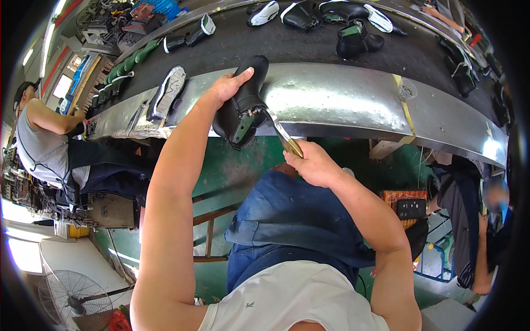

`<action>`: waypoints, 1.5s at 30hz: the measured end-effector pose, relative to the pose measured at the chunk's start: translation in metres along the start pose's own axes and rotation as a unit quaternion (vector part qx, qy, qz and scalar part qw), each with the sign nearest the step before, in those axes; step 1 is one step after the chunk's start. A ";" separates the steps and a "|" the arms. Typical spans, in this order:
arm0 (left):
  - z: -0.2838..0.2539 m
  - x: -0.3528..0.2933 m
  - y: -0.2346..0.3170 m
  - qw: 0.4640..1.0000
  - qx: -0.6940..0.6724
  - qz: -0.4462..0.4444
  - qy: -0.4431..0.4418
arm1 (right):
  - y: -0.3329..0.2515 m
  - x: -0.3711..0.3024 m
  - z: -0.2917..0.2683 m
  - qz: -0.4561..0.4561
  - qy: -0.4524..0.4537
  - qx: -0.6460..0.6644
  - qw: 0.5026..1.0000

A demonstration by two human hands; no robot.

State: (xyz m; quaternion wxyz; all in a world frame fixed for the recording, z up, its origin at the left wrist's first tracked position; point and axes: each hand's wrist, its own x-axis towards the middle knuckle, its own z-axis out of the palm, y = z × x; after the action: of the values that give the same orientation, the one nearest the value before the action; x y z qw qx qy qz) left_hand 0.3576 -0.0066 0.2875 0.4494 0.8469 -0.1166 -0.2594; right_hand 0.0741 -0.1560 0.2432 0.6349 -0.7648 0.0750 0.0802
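**Black shoe in the left hand, pincers in the right, at the metal ledge**

I see the left hand [227, 88] wrapped round a black shoe [247, 99], its thumb laid over the upper near the toe and its fingers mostly out of sight behind. The toe points up and away, and the underside is turned partly toward the worker, with a green last [243, 127] showing at the end nearer the body. The right hand [319, 165], lower and nearer the lap, is curled firmly about the handles of metal pincers [284, 134]. Their head reaches up and leftward to the shoe's edge; whether the jaws have bitten into the material I cannot tell from here.

Just beyond the hands runs a shiny metal ledge [331, 99]. To the left of the left hand, a shoe with a pale sole [167, 91] lies on it, sole showing. Well to the right of the right hand and farther off, a small clear cup [407, 90] sits beside a yellow strip [407, 116]. Past the ledge, a dark belt [298, 49] carries more footwear, among it a black boot [359, 41] with a green patch, ahead and to the right of the left hand. Far to the left, a co-worker [47, 135] sits by the same ledge.
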 end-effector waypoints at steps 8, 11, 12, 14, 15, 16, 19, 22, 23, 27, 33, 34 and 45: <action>-0.002 0.006 -0.009 1.000 -0.011 0.009 0.007 | 0.027 -0.058 -0.014 -0.048 -0.026 -0.029 0.998; 0.004 -0.003 0.003 1.000 -0.028 -0.002 -0.010 | 0.022 -0.066 -0.015 -0.040 -0.027 -0.053 0.997; 0.003 -0.002 0.001 1.000 -0.026 -0.003 -0.009 | 0.020 -0.062 -0.014 -0.041 -0.029 -0.051 0.997; 0.003 0.000 0.000 1.000 -0.005 -0.003 0.009 | 0.017 -0.052 -0.006 -0.011 -0.056 0.047 0.997; 0.004 0.001 0.000 1.000 -0.004 -0.002 0.011 | 0.017 -0.045 -0.002 0.009 -0.068 0.074 0.995; 0.006 0.001 -0.001 1.000 0.009 0.000 0.020 | 0.017 -0.037 0.001 0.007 -0.069 0.074 0.995; 0.012 0.000 0.002 0.999 0.032 0.000 0.031 | 0.025 -0.015 0.014 0.060 -0.072 0.147 0.985; 0.012 0.000 0.002 0.997 0.055 0.004 0.045 | 0.030 0.001 0.023 0.075 -0.092 0.156 0.981; 0.011 0.000 0.002 0.996 0.069 0.009 0.055 | 0.030 0.003 0.027 0.073 -0.093 0.156 0.981; 0.018 -0.005 0.007 0.989 0.122 0.016 0.076 | 0.025 -0.002 0.037 0.060 -0.095 0.286 0.952; 0.015 -0.001 0.004 0.991 0.108 0.017 0.074 | 0.039 -0.041 0.042 0.033 -0.071 0.200 0.977; 0.015 -0.002 0.004 0.993 0.093 0.017 0.067 | 0.046 -0.053 0.038 0.020 -0.065 0.153 0.986; 0.026 -0.011 0.011 0.986 0.140 0.027 0.091 | 0.044 -0.016 0.040 0.028 -0.093 0.214 0.972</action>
State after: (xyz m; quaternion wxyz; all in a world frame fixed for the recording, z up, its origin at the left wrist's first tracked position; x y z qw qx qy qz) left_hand 0.3348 -0.0261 0.2882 0.3424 0.9179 -0.1329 -0.1501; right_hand 0.0477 -0.1242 0.1969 0.7853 -0.5981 0.0530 0.1508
